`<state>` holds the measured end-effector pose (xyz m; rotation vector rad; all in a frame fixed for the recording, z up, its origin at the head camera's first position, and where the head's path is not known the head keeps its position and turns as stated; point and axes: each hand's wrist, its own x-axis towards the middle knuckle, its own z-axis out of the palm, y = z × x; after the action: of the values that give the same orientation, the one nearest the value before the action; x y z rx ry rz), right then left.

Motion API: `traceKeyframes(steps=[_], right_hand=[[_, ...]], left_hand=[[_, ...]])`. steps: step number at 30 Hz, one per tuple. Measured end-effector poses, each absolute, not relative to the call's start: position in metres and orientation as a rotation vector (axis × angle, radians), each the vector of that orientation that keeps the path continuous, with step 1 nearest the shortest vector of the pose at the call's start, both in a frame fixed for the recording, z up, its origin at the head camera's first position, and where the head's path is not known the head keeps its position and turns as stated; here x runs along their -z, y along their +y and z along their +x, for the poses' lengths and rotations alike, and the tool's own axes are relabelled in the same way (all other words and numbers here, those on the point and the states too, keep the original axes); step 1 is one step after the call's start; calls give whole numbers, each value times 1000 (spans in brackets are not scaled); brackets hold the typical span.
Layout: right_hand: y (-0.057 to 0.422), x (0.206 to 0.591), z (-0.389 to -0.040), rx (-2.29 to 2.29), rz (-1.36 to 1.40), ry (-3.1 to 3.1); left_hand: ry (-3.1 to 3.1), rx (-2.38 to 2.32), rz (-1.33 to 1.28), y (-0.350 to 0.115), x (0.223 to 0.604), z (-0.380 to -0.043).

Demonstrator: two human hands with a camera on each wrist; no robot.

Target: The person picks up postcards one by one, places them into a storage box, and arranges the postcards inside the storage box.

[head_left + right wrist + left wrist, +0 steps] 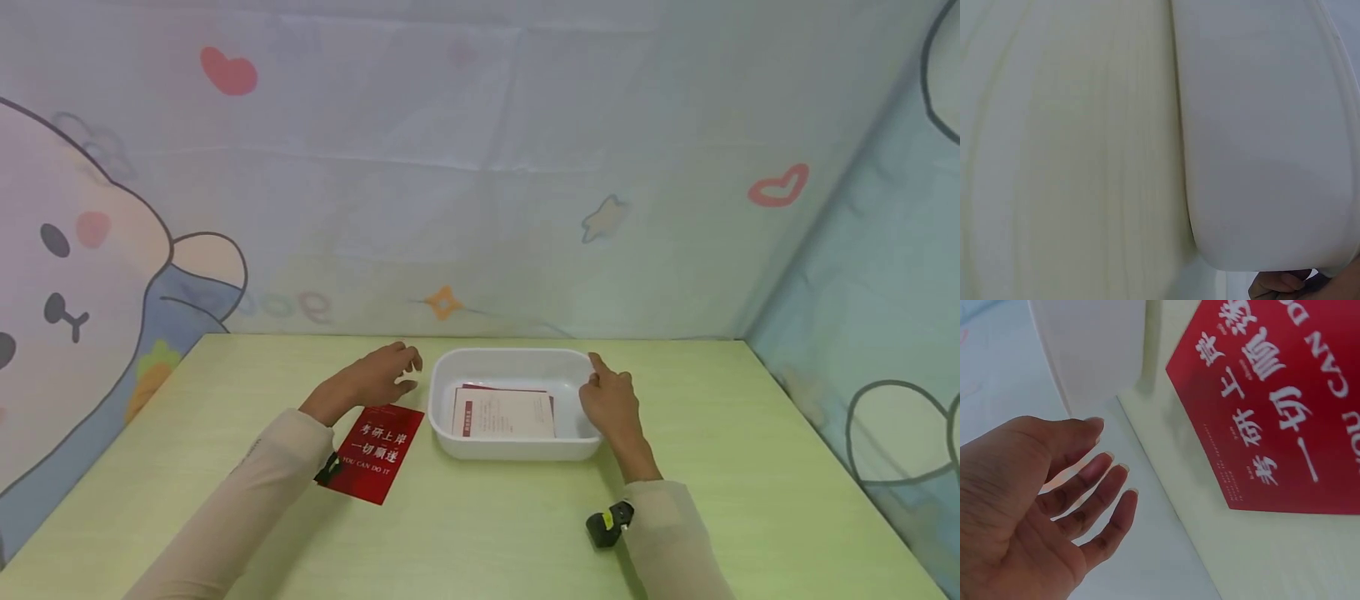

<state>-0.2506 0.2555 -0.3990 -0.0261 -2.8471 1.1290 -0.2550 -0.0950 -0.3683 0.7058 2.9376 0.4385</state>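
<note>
A white plastic tub stands on the table, holding a pale printed card with a red edge showing beneath it. At the tub's right end my right hand grips the rim; in the right wrist view its curled fingers sit under the rim at a corner. My left hand hovers left of the tub, its fingers loosely bent and holding nothing. Just below that hand lies a red card with white characters and "YOU CAN DO IT", its upper edge partly covered by the hand in the head view.
The pale yellow-green table ends at a printed cloth backdrop just behind the tub. Another cloth side rises at the right. A small black device is at the right sleeve cuff.
</note>
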Motion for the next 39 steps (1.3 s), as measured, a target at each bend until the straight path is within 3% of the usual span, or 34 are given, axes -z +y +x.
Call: traceKeyframes(steps=[39], right_hand=[[255,403,-259,-1084,-8,-2875]], left_hand=[[2814,-465,585,-126,400,-246]])
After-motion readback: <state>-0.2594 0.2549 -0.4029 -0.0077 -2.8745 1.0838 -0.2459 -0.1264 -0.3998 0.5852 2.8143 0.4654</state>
